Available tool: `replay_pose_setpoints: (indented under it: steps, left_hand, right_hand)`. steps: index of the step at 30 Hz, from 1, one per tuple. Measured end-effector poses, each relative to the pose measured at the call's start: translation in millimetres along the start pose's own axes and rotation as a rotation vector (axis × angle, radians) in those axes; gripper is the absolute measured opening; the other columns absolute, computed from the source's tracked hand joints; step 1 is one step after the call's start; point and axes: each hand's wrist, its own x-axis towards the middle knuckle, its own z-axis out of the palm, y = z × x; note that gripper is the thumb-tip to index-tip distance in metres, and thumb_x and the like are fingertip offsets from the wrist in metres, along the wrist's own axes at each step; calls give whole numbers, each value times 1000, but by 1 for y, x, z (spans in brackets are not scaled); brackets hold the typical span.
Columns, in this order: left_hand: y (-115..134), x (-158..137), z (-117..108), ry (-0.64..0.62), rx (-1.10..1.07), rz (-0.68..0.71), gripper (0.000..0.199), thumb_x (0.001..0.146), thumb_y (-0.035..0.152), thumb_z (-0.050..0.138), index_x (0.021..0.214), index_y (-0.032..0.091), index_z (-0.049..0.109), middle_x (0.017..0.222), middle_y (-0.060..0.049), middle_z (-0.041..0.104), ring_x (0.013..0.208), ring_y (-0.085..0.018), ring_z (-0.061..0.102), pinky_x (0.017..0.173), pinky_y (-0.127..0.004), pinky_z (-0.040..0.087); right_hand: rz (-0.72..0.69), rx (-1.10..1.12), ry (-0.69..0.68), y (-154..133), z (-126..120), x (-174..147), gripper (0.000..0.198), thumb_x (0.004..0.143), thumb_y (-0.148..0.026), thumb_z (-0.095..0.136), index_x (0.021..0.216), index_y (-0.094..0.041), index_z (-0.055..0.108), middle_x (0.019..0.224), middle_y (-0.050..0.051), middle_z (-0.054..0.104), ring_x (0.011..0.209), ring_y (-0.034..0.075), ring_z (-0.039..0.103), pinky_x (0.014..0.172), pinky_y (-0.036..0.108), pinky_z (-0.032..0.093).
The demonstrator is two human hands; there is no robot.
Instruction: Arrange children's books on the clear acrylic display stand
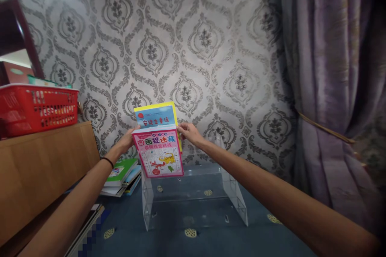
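My left hand [128,139] is closed on the left edge of a small group of books. At their right edge, my right hand [189,132] pinches with thumb and fingers. In front is a pink picture book [161,154] with a tiger and a fox on its cover. Behind it rises a blue storybook [157,115], and a yellow cover [175,108] shows at the back. The books are upright, over the left part of a clear plastic rack [193,172]. Whether they rest on the rack I cannot tell.
A stack of books with a green one [123,172] on top lies left of the rack. A red basket [57,106] sits on a wooden cabinet [45,168]. The dark blue tablecloth [169,245] carries the rack. Purple curtains [328,68] hang at right.
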Motion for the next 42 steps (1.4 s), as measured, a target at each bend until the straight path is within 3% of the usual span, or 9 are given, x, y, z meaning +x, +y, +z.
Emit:
replay_pose_setpoints:
  steps: [5, 21, 42]
  left_hand:
    - [2, -2, -1, -1, -19, 3, 56, 73, 62, 74, 103, 14, 70, 99, -8, 79, 85, -24, 73, 74, -33, 56]
    - [4, -8, 2, 31, 3, 9, 52, 67, 65, 76, 79, 16, 65, 68, 0, 72, 62, -18, 65, 60, -28, 47]
    - [3, -12, -1, 30, 21, -18, 44, 73, 62, 72, 83, 18, 69, 80, -6, 76, 84, -26, 71, 65, -30, 54]
  right_hand:
    - [9, -9, 15, 0, 1, 0, 45, 76, -63, 66, 70, -19, 57, 52, -3, 57, 46, 11, 54, 47, 22, 44]
    - [-22, 20, -8, -9, 5, -9, 52, 70, -70, 67, 66, -20, 54, 50, -3, 55, 46, 11, 53, 46, 22, 42]
    - [-14, 35, 2, -16, 0, -22, 43, 77, -61, 68, 77, -19, 61, 57, -3, 59, 47, 11, 55, 48, 22, 46]
